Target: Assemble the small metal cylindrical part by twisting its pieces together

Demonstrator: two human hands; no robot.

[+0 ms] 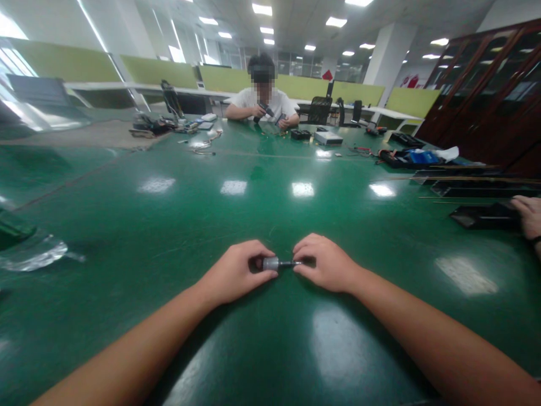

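Left hand (pixel 234 272) pinching grey cylinder (pixel 271 264), right hand (pixel 324 264) thin rod (pixel 286 263); black case (pixel 395 162) (far right) holds blue item (pixel 425 157).

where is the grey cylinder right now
In the head view, the grey cylinder is just below centre, held in the left hand; the thin rod beside it runs to the right hand.

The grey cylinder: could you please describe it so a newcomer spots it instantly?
On the green table, find the wearer's left hand near the middle. The grey cylinder shows in its grip, set apart by its thick, pale body from the thin, dark rod reaching to the right hand.
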